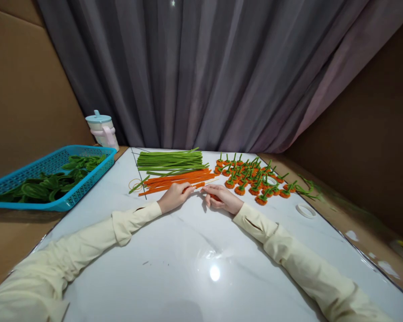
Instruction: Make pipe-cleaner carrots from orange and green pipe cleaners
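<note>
Left hand (175,197) pinches an orange strip (199,184) between both hands; right hand (224,199) cups orange material (215,197)

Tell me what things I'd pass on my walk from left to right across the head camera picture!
Blue basket → green stem pile → orange-and-green pieces → white ring nearest the table's right edge.

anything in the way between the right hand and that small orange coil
Nothing visible. The right hand has its fingertips right by the orange coil; contact is too small to tell. The left hand is on the opposite side, and the orange strips lie beyond, not between.
</note>
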The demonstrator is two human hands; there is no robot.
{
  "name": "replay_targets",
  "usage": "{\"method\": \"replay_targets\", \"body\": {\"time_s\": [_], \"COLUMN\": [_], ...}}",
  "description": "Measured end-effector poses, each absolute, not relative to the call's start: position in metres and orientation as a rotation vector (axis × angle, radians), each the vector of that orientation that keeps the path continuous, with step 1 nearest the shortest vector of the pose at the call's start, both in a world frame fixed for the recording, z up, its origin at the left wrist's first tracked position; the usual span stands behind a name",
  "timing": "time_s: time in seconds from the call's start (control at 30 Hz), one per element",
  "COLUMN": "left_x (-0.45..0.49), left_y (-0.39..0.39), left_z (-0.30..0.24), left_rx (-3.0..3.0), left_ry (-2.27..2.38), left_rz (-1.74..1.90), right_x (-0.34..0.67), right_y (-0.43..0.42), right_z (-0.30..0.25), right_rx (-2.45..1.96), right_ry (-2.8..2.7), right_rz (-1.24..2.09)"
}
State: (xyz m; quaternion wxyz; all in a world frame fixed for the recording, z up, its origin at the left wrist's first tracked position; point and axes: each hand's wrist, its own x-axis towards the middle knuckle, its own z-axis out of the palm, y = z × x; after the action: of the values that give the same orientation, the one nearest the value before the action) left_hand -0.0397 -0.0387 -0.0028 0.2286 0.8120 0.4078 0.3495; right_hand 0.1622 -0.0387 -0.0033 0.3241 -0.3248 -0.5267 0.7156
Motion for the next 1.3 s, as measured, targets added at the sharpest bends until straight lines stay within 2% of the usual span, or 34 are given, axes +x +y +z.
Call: {"method": "replay_targets", "body": {"time_s": [0.2,0.6,1.0,1.3], "left_x": [-0.039,-0.042,-0.060,-0.065], "left_y": [-0.038,-0.040,-0.020,-0.013], "left_z": [-0.005,-0.001,0.014,0.014], "left_rx": [2.256,2.143,1.510,1.333], "left_ry": [1.193,1.119,0.829,0.727], "left_rz": [1.038,0.960,0.549,0.482], "right_x": [0.160,0.158,0.165,0.172], "right_y": [-0.040,-0.046,-0.049,-0.043], "right_z": [-0.003,0.000,0.002,0.004], "right_rx": [-0.843,-0.811,-0.789,-0.761], "right_ry": [-1.348,-1.367,-1.457,-1.459], "right_rz": [1.829,1.744,1.806,1.970]}}
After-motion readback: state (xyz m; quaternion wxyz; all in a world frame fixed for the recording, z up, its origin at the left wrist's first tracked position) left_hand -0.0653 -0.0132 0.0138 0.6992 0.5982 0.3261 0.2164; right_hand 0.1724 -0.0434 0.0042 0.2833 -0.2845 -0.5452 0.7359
